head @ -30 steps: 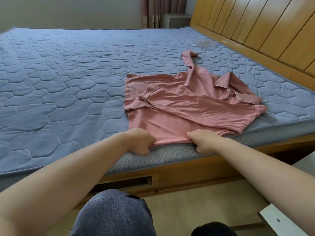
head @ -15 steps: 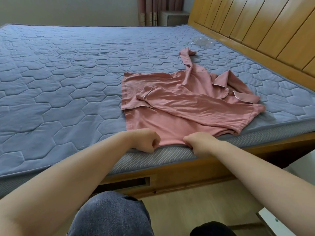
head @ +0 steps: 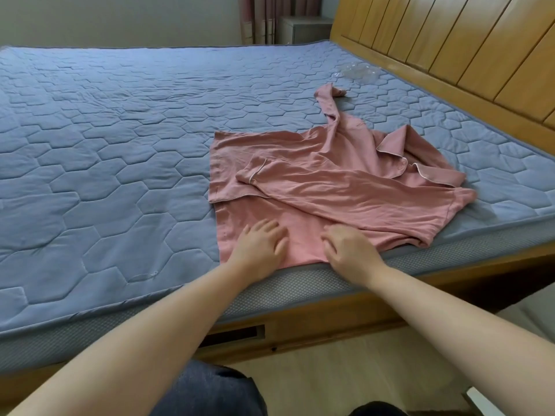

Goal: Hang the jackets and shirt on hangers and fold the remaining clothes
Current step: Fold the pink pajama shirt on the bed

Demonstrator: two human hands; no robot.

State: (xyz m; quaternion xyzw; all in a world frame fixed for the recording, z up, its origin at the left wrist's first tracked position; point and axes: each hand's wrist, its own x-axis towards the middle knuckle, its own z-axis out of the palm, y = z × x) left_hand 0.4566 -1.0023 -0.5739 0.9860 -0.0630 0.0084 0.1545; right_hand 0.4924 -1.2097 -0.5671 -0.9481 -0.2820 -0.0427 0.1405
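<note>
The pink pyjama shirt (head: 330,187) lies crumpled on the near right part of the mattress (head: 105,175), with one long edge running right along the mattress's near side. Both grips rest on that near strip of fabric. The left grip (head: 261,244) is released, its fingers spread flat on the cloth. The right grip (head: 348,247) is just beside it, also released, with lightly bent fingertips pressing down and nothing held.

From the grips, most of the shirt lies ahead and off to the right. Its long axis seems to run across the bed from a straight edge at the left to the piped collar (head: 393,148) at the far right, so the collar end is nearer the right grip. One sleeve (head: 255,175) is folded across the body with its cuff pointing left. The other sleeve (head: 329,106) trails away toward the wooden headboard (head: 450,40). Reaching the shoulders would probably mean going right and away from here, which suits the right grip better.

The mattress cover is a quilted blue-grey with a hexagon pattern, soft enough for thin cloth to drag and wrinkle. A clear plastic wrapper (head: 357,72) lies near the headboard, apart from the sleeve tip. Beyond the bed stand a bedside cabinet (head: 306,30) and a curtain (head: 258,19). A pale floor (head: 345,370) shows below the wooden bed frame (head: 315,319). No hanger is in view.
</note>
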